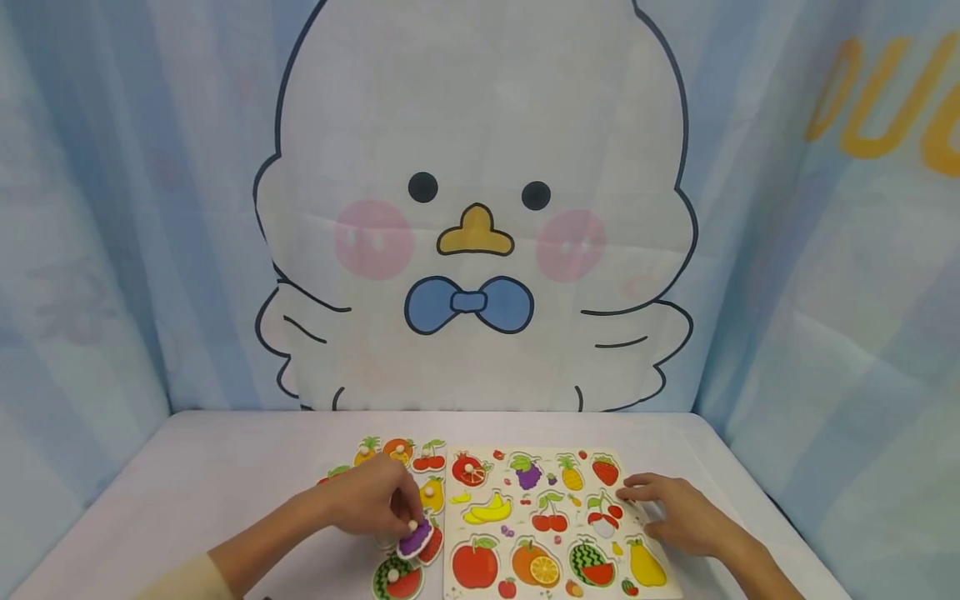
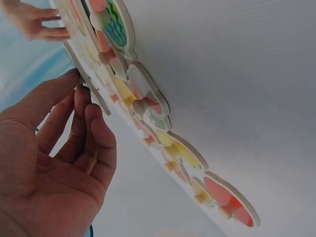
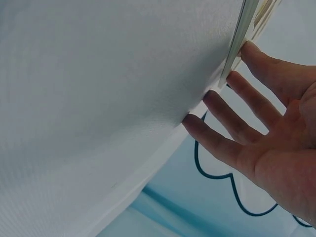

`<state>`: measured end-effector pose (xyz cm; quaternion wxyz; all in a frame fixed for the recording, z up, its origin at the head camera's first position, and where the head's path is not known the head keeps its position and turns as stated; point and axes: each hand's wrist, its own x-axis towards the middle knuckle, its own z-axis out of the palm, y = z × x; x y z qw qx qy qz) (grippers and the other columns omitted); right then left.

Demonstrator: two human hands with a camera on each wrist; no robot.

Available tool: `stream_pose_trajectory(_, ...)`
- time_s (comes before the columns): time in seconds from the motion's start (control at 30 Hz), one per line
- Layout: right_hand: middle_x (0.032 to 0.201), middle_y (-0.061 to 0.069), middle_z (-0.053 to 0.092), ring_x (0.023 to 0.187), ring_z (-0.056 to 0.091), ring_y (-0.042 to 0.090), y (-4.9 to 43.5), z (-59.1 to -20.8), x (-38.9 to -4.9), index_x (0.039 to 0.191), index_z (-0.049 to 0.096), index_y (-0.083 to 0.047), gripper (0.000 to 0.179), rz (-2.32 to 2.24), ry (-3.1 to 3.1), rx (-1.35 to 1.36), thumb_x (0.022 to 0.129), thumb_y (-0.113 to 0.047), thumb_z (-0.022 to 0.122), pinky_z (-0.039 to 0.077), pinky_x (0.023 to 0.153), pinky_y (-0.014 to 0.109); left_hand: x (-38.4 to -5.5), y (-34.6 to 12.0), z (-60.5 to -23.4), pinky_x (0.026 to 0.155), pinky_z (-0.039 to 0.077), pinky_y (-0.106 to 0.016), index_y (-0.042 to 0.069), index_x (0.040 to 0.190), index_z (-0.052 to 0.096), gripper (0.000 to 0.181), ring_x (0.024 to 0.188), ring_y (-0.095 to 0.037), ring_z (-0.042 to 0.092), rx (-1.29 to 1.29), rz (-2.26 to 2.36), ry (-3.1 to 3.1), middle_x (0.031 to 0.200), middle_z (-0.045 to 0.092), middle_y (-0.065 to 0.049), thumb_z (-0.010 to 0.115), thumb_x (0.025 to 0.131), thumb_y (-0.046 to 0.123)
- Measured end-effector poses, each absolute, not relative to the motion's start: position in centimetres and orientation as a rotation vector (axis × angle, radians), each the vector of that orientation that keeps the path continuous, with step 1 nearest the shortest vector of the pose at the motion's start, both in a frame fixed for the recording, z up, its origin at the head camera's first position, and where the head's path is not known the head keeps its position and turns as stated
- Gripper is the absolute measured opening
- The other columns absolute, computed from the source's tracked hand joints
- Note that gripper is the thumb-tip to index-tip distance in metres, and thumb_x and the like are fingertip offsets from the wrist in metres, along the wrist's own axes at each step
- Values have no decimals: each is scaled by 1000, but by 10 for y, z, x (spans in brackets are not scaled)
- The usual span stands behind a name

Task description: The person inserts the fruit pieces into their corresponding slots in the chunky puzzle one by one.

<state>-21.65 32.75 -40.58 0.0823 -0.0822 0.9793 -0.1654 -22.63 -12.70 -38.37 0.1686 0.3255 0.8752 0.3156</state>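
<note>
Left hand (image 1: 366,497) pinches grape piece (image 1: 415,543); right hand (image 1: 678,515) touches right edge of board (image 1: 455,533).

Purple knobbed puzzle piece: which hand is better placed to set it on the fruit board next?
The left, I'd judge. The left hand pinches the purple knobbed puzzle piece just beside the fruit board; the right hand holds no piece, its fingers at the board's far-right edge.

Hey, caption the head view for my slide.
Left grip pinches a purple piece beside the board; right grip touches the board's edge.
</note>
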Motion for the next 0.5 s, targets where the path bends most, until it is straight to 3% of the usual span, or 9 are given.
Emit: stream_pose_trajectory(0.5, 138, 10, 65, 130, 55, 42, 326, -405, -218, 126, 76, -17, 48, -501, 2920, -243, 81, -1, 83, 43, 108, 68, -245, -107, -378, 62, 51, -19, 18, 86, 81, 8, 65, -2, 55, 1006, 842, 2540, 73, 67, 14, 84, 85, 10)
